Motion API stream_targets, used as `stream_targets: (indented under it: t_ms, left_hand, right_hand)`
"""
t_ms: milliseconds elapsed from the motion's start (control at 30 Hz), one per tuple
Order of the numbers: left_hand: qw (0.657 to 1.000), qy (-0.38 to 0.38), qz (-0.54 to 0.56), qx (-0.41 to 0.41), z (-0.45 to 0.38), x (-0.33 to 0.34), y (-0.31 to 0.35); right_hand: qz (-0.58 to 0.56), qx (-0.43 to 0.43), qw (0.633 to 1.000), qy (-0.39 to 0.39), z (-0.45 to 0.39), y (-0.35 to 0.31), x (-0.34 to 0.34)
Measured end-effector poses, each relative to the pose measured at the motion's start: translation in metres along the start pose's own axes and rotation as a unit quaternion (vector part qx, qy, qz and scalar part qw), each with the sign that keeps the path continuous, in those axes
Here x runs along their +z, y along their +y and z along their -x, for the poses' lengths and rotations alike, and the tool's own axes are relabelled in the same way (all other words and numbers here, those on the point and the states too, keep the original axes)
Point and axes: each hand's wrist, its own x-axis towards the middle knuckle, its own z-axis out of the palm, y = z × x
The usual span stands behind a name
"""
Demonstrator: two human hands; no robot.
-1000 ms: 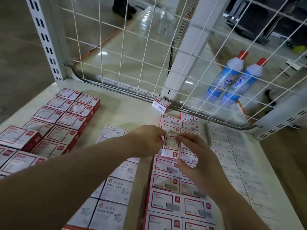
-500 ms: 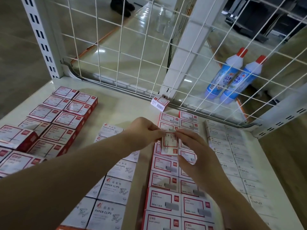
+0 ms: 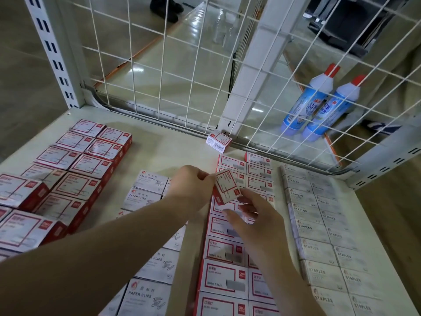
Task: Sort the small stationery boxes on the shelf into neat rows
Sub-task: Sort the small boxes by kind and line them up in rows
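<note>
Red-edged small box (image 3: pixel 227 187) tilted above the red box rows (image 3: pixel 224 247), pinched by my left hand (image 3: pixel 193 188) and right hand (image 3: pixel 252 215).

Head-worn, looking forward and down, close over the shelf (image 3: pixel 173 153). Wire grid (image 3: pixel 159 71) beyond the left hand (image 3: pixel 193 190).

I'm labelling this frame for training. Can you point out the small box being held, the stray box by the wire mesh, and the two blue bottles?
Held box (image 3: pixel 228 186), head view: red-framed top face.
Stray box (image 3: pixel 218 142), head view: barcode side.
Blue bottles (image 3: pixel 308 105), head view: left bottle's label.
</note>
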Motion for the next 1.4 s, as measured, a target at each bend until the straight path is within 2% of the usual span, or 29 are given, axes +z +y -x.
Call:
stream_targets:
  t_ms: [267,633,867,1067,1400]
  left_hand:
    - [1.000,0.001,0.013,-0.003,0.004,0.000,-0.003]
    - [0.996,-0.001,0.086,-0.011,0.006,0.002,-0.002]
    - [0.999,-0.039,0.025,0.024,0.006,-0.005,-0.002]
    - [0.990,-0.125,-0.004,0.057,0.014,-0.012,-0.007]
    - [0.989,-0.098,-0.036,0.103,0.015,-0.025,-0.019]
  right_hand:
    - [-0.020,-0.001,1.000,0.023,-0.003,-0.004,0.003]
    - [0.023,-0.038,0.998,0.048,-0.013,-0.001,0.002]
    - [0.081,-0.091,0.992,0.041,-0.014,0.002,-0.013]
    - [0.088,-0.131,0.986,0.050,-0.012,0.003,-0.017]
    - [0.095,-0.126,0.987,-0.021,-0.018,-0.009,-0.013]
